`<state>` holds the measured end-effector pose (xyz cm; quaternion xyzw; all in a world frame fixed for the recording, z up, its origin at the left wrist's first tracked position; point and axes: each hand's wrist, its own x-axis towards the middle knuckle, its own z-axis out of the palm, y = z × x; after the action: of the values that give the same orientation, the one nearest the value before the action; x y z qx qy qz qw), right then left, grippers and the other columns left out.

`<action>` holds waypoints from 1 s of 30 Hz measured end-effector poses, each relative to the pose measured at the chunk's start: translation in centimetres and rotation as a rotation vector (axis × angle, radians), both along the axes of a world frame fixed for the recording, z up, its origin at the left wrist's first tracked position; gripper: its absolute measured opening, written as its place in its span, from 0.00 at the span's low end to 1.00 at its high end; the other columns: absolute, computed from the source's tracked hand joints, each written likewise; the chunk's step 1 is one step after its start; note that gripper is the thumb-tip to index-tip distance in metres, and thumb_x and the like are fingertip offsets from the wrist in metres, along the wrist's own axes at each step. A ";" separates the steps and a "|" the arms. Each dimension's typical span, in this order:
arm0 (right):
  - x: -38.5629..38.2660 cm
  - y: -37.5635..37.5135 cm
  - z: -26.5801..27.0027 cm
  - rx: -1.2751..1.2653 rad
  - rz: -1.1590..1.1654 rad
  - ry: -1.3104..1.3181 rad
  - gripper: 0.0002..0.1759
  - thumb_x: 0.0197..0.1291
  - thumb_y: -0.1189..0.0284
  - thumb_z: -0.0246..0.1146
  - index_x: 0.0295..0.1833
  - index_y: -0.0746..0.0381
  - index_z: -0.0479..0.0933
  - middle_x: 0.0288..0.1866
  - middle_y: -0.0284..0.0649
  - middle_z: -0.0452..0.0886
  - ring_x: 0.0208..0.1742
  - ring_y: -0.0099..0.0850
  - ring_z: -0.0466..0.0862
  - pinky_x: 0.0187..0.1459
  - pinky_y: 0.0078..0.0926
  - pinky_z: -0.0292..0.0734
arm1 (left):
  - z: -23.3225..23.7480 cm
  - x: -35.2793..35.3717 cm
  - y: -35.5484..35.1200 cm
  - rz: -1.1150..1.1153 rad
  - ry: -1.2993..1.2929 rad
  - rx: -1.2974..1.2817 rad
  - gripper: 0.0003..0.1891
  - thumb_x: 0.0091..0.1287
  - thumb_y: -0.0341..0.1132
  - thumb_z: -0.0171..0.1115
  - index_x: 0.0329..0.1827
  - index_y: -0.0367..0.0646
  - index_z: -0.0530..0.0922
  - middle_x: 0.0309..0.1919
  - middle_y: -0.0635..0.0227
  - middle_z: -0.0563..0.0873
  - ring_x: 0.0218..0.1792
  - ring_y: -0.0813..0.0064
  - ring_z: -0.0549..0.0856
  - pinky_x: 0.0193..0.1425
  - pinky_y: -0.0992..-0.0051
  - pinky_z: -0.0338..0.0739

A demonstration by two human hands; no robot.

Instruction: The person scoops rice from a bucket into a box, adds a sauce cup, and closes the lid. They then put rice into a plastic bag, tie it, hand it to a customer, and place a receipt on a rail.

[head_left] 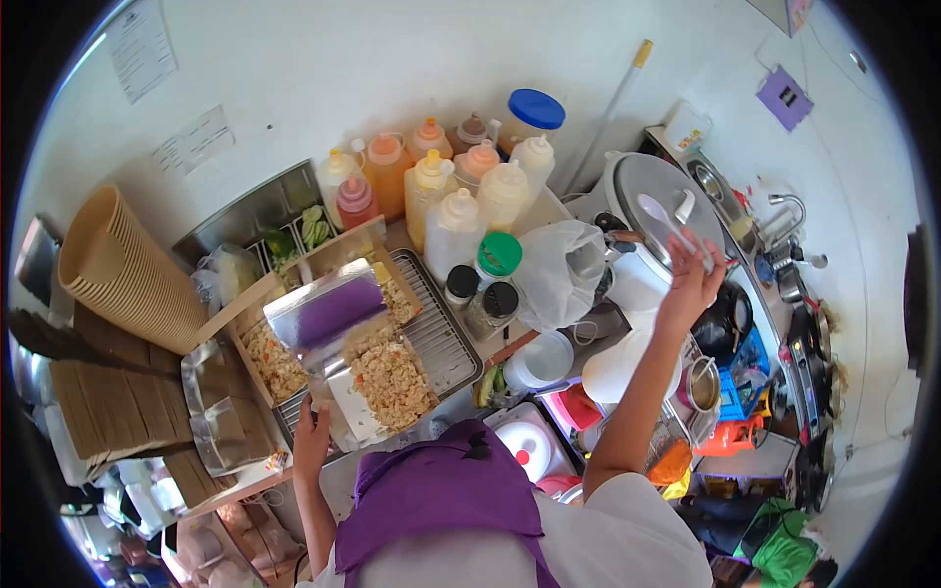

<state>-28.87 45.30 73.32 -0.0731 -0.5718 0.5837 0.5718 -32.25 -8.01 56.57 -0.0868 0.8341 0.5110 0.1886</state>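
My left hand (312, 431) grips the near edge of a foil-lined takeaway box (377, 377) heaped with fried rice; its shiny lid (328, 309) stands open above it. The box rests on a wire rack tray (446, 333). Reaching out to the right, my right hand (691, 279) holds a white rice paddle (667, 220) over the lid of a large rice cooker (642, 186). A purple apron covers my chest at the bottom of the view.
Squeeze bottles (456, 186) of sauces crowd the back of the counter, with a blue-lidded jar (534, 113). Stacked paper bowls (123, 269) and folded boxes (118, 397) lie left. A plastic bag (559, 269), spice jars (490, 294) and a sink tap (789, 211) are to the right.
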 end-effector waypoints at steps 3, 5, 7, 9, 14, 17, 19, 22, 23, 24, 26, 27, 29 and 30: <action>-1.2 8.9 -2.6 0.078 0.027 -0.348 0.13 0.68 0.76 0.52 0.56 0.64 0.65 0.48 0.53 0.80 0.43 0.38 0.84 0.48 0.31 0.82 | 0.2 0.3 -0.2 0.023 0.008 0.021 0.28 0.72 0.46 0.51 0.71 0.44 0.61 0.27 0.64 0.81 0.18 0.77 0.76 0.22 0.75 0.72; -3.3 13.3 -5.3 0.041 0.122 -0.492 0.12 0.66 0.78 0.52 0.54 0.63 0.67 0.45 0.50 0.81 0.40 0.36 0.84 0.44 0.27 0.83 | 0.1 0.7 -1.1 0.009 0.018 0.023 0.30 0.72 0.49 0.51 0.72 0.43 0.59 0.25 0.65 0.81 0.19 0.78 0.77 0.22 0.73 0.71; -5.5 17.0 -8.0 0.234 0.124 -0.572 0.11 0.63 0.75 0.56 0.50 0.63 0.72 0.42 0.43 0.81 0.39 0.34 0.84 0.40 0.28 0.82 | 1.7 1.3 -1.6 0.029 -0.032 -0.017 0.31 0.72 0.53 0.49 0.71 0.42 0.60 0.21 0.67 0.76 0.20 0.79 0.73 0.25 0.73 0.69; -6.9 18.1 -9.1 0.307 0.096 -0.687 0.11 0.61 0.70 0.61 0.48 0.60 0.75 0.40 0.40 0.80 0.39 0.30 0.82 0.42 0.26 0.77 | 2.7 1.5 -2.4 0.042 -0.018 -0.032 0.33 0.71 0.56 0.48 0.70 0.41 0.62 0.20 0.66 0.76 0.21 0.76 0.75 0.30 0.70 0.71; -8.4 21.4 -11.4 0.492 0.341 -0.957 0.18 0.65 0.62 0.56 0.48 0.67 0.75 0.41 0.44 0.79 0.45 0.37 0.79 0.50 0.30 0.71 | 7.8 1.9 -5.0 -0.091 0.082 -0.180 0.28 0.70 0.53 0.52 0.65 0.42 0.69 0.29 0.56 0.83 0.33 0.62 0.83 0.36 0.67 0.75; -8.4 21.2 -10.6 0.676 0.026 -1.003 0.21 0.67 0.59 0.53 0.52 0.68 0.74 0.47 0.48 0.79 0.49 0.42 0.79 0.53 0.33 0.71 | 11.6 1.3 -6.3 0.070 0.212 -0.193 0.22 0.69 0.49 0.54 0.57 0.42 0.76 0.30 0.55 0.84 0.33 0.60 0.84 0.37 0.66 0.75; -7.4 21.0 -9.7 0.706 -0.206 -0.995 0.21 0.69 0.59 0.51 0.54 0.65 0.75 0.49 0.47 0.80 0.51 0.42 0.79 0.53 0.33 0.71 | 11.9 -0.6 -8.0 0.223 0.382 -0.299 0.17 0.68 0.45 0.56 0.51 0.42 0.78 0.31 0.55 0.84 0.32 0.58 0.84 0.37 0.65 0.76; -4.6 18.6 -7.2 0.749 -0.434 -0.867 0.22 0.71 0.59 0.48 0.58 0.63 0.75 0.56 0.45 0.78 0.59 0.43 0.76 0.57 0.33 0.70 | 11.8 -2.7 -9.9 0.352 0.618 -0.447 0.12 0.67 0.40 0.57 0.46 0.42 0.79 0.31 0.55 0.84 0.31 0.55 0.83 0.36 0.63 0.76; -3.9 20.4 -7.7 0.743 -0.398 -0.790 0.22 0.72 0.60 0.47 0.59 0.63 0.75 0.57 0.44 0.78 0.60 0.41 0.76 0.57 0.33 0.70 | 11.7 -3.0 -10.3 0.387 0.694 -0.502 0.11 0.66 0.39 0.58 0.44 0.42 0.79 0.31 0.55 0.84 0.30 0.55 0.83 0.36 0.62 0.76; -2.9 17.0 -6.2 0.688 -0.477 -0.801 0.21 0.73 0.61 0.46 0.60 0.62 0.75 0.58 0.43 0.78 0.59 0.41 0.76 0.58 0.33 0.70 | 11.7 -3.0 -10.7 0.399 0.644 -0.607 0.09 0.66 0.36 0.58 0.42 0.41 0.80 0.33 0.54 0.84 0.32 0.54 0.83 0.37 0.60 0.76; -1.2 15.2 -6.4 0.648 -0.500 -0.725 0.25 0.73 0.57 0.45 0.62 0.63 0.73 0.61 0.47 0.76 0.61 0.42 0.75 0.61 0.34 0.69 | 13.5 -1.5 -10.6 0.447 0.708 -0.536 0.09 0.66 0.35 0.58 0.41 0.40 0.80 0.33 0.54 0.84 0.32 0.54 0.84 0.37 0.62 0.76; -0.3 11.5 -5.7 0.636 -0.556 -0.655 0.25 0.73 0.57 0.45 0.61 0.64 0.73 0.61 0.46 0.76 0.62 0.42 0.75 0.61 0.35 0.69 | 14.7 -0.6 -10.2 0.454 0.738 -0.491 0.08 0.66 0.35 0.58 0.40 0.39 0.80 0.33 0.54 0.84 0.32 0.55 0.84 0.37 0.63 0.76; 2.1 8.3 -4.6 0.671 -0.510 -0.687 0.25 0.73 0.57 0.45 0.61 0.64 0.73 0.60 0.46 0.76 0.62 0.41 0.74 0.61 0.35 0.68 | 16.6 2.2 -10.3 0.601 0.670 -0.417 0.10 0.67 0.36 0.59 0.41 0.37 0.80 0.32 0.55 0.84 0.32 0.60 0.84 0.36 0.66 0.76; 3.2 5.7 -4.3 0.639 -0.518 -0.679 0.24 0.73 0.59 0.45 0.60 0.64 0.73 0.59 0.45 0.76 0.61 0.39 0.74 0.60 0.33 0.68 | 17.2 3.4 -10.7 0.673 0.658 -0.446 0.10 0.67 0.36 0.59 0.41 0.37 0.80 0.31 0.56 0.84 0.32 0.62 0.84 0.36 0.67 0.76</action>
<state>-25.63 50.97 69.01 -0.2187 -0.8372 0.1637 0.4738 -28.86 -18.72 73.74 -0.2229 0.8639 0.3536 -0.2811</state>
